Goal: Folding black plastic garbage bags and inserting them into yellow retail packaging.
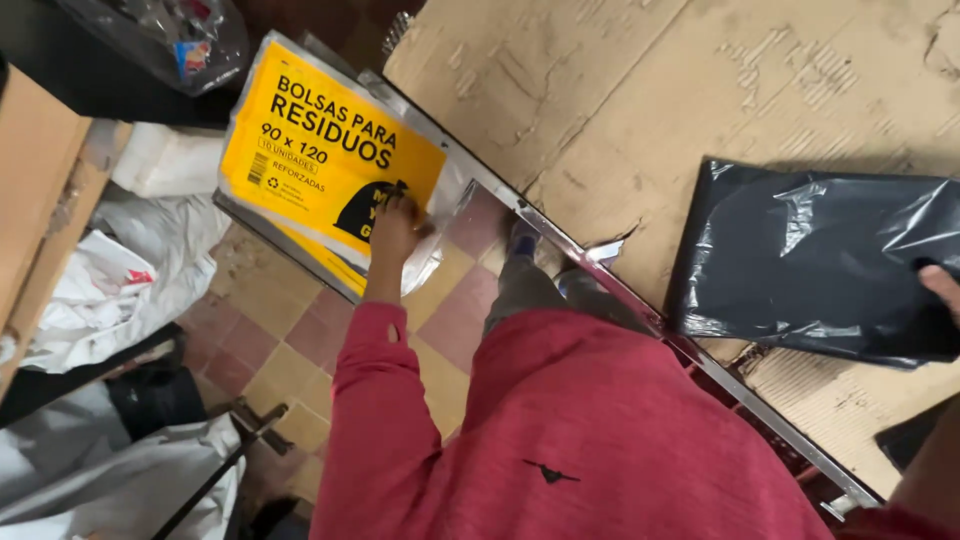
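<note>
Left hand [398,228] gripping yellow pack [320,155], metal rail [640,310] between

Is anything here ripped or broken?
Yes. The cardboard sheet covering the table is torn near the metal edge strip, with a jagged flap, and its surface is scuffed and peeling. The yellow bag pack and folded black bag look intact.

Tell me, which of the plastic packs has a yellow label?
The pack under the left hand, hanging over the table edge. The one by the right hand is plain black, lying on the cardboard.
</note>
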